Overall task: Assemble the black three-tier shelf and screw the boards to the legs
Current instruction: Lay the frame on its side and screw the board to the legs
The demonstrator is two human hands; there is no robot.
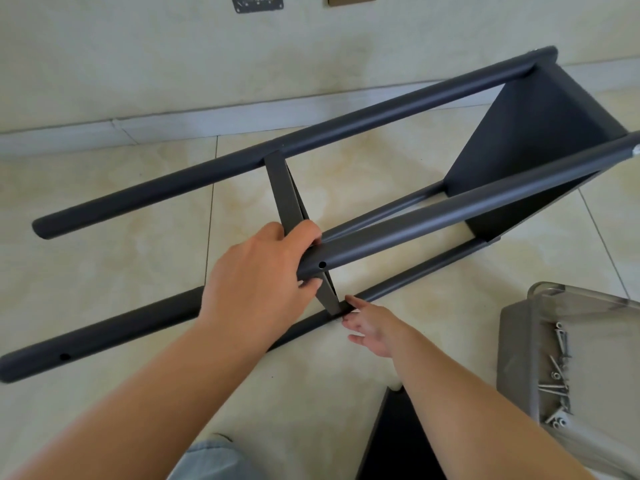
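We are looking down at the black shelf frame [381, 188] lying on its side on the tiled floor [121, 265], its legs running from lower left to upper right toward the wall [138, 64]. One board [533, 150] is sitting fixed between the legs at the far end. A second, middle board [294, 216] is standing edge-on between the legs.

Our left hand [263, 271] is gripping the upper near leg [450, 209], fingers curling over it and thumb under, right beside an open screw hole [322, 264]. Our right hand [367, 327] is reaching to the lower corner of the middle board where it is meeting the floor-side leg [138, 327]; its fingers are lying loosely spread, the fingertips touching the board's corner, holding nothing.

A clear plastic tray [519, 341] is sitting on the floor to the right, with loose screws [557, 382] lying in it. Another black board [398, 441] is lying by our right forearm, and a patch of denim [211, 459] is showing at the bottom edge.
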